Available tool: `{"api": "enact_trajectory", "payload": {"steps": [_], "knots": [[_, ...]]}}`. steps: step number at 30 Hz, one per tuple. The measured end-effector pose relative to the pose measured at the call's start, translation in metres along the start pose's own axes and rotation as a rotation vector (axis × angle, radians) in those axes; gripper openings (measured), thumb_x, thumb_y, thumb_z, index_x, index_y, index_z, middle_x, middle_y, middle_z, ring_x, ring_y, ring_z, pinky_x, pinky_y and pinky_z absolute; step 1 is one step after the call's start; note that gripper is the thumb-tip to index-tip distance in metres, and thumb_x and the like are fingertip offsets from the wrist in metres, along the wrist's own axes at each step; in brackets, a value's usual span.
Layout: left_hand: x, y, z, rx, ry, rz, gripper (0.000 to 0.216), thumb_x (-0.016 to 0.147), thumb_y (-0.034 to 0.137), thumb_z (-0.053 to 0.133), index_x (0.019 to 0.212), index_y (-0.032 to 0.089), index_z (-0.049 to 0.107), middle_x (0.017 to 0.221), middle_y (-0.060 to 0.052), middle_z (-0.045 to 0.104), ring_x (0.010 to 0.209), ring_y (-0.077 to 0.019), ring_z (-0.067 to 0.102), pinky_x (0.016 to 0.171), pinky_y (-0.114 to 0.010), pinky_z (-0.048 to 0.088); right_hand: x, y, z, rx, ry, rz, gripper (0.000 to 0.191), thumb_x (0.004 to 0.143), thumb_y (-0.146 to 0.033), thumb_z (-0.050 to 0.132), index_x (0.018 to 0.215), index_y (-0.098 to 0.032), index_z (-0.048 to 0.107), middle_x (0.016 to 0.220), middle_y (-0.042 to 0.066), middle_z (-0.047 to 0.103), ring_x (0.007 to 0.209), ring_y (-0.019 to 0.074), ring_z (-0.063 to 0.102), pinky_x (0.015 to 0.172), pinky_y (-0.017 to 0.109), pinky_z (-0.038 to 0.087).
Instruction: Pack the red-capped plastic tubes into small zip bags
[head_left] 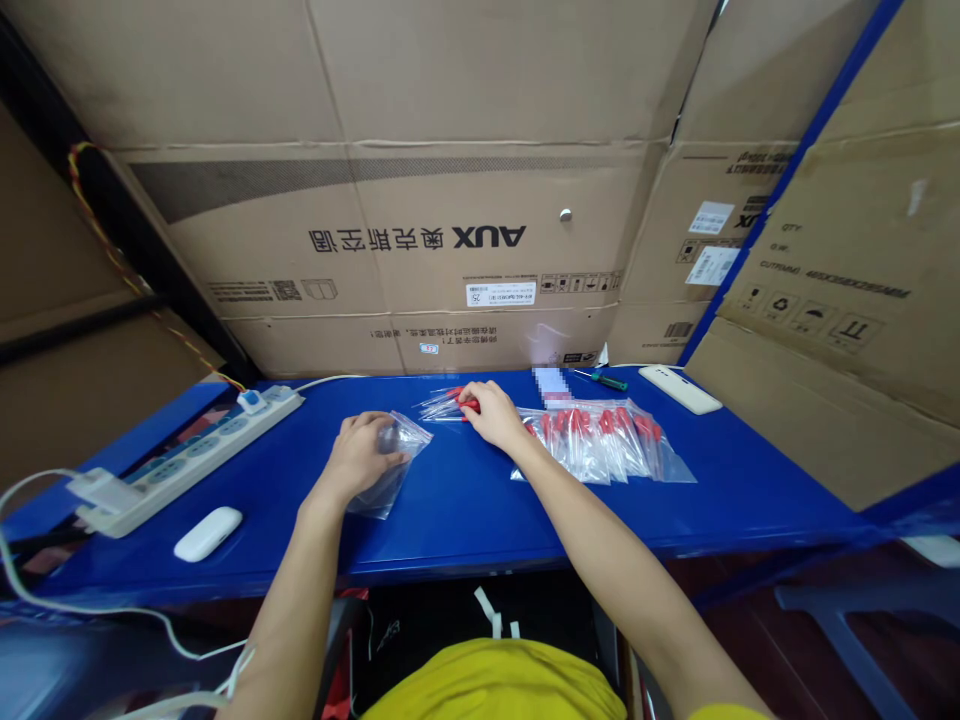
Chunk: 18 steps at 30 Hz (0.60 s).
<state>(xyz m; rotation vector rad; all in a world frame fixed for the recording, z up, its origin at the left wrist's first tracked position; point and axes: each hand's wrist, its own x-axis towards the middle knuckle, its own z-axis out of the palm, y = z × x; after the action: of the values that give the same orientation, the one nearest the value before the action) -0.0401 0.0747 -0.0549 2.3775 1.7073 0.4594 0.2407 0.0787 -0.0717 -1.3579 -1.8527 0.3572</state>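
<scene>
A power strip (187,455) lies along the left edge of the counter (465,520), at lower left. At centre the left hand (362,455) clutches a clear bag (394,470), with bare blue counter running to the near edge. Above, an upturned carton (420,190) reads "AUX". The right hand (491,412) pinches a red part (471,404), with packed bags (600,440) just to its right.

Holds a bag (391,478) in left hand (360,455), pinches a red piece (472,405) with right hand (491,413); filled bags (607,440) just beside, on the blue worktop (450,520).
</scene>
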Motion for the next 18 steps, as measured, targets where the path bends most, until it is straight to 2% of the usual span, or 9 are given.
{"api": "enact_trajectory", "payload": {"steps": [4,7,11,14,18], "knots": [[0.001,0.004,-0.002,-0.156,0.122,0.068,0.056,0.084,0.047,0.073,0.132,0.018,0.072,0.149,-0.017,0.066,0.137,-0.0372,0.064,0.119,-0.048,0.05,0.003,-0.005,0.006,0.151,0.101,0.01,0.005,0.098,-0.02,0.067,0.102,-0.022,0.07,0.101,0.004,0.079,0.093,0.0208,0.071,0.09,0.033,0.056],[0.0,0.011,-0.004,-0.299,0.228,0.116,0.055,0.086,0.056,0.074,0.125,0.017,0.073,0.139,-0.017,0.071,0.128,-0.0367,0.07,0.114,-0.051,0.054,0.005,-0.011,0.008,0.268,0.178,0.03,0.014,0.103,-0.035,0.061,0.104,-0.023,0.066,0.099,0.005,0.078,0.085,0.0203,0.074,0.081,0.032,0.06],[-0.006,0.025,-0.013,-0.419,0.327,0.207,0.058,0.085,0.066,0.08,0.121,0.02,0.075,0.133,-0.015,0.075,0.127,-0.0358,0.071,0.116,-0.053,0.054,0.003,-0.018,-0.001,0.493,0.423,-0.061,0.019,0.106,-0.044,0.056,0.106,-0.025,0.059,0.106,0.007,0.08,0.098,0.0235,0.077,0.092,0.036,0.061],[-0.013,0.039,-0.022,-0.477,0.337,0.281,0.057,0.086,0.065,0.083,0.123,0.022,0.076,0.135,-0.012,0.076,0.128,-0.0334,0.071,0.117,-0.052,0.053,-0.003,-0.022,-0.013,0.415,0.517,-0.218,0.016,0.11,-0.036,0.048,0.117,-0.026,0.058,0.111,0.009,0.081,0.106,0.0246,0.076,0.101,0.041,0.056],[-0.022,0.059,-0.031,-0.568,0.324,0.358,0.048,0.089,0.06,0.083,0.118,0.022,0.08,0.129,-0.011,0.079,0.123,-0.0309,0.073,0.115,-0.049,0.055,-0.009,-0.026,-0.025,0.21,0.432,-0.326,0.025,0.109,-0.026,0.042,0.124,-0.024,0.062,0.107,0.009,0.078,0.103,0.0249,0.073,0.099,0.041,0.054]]}}
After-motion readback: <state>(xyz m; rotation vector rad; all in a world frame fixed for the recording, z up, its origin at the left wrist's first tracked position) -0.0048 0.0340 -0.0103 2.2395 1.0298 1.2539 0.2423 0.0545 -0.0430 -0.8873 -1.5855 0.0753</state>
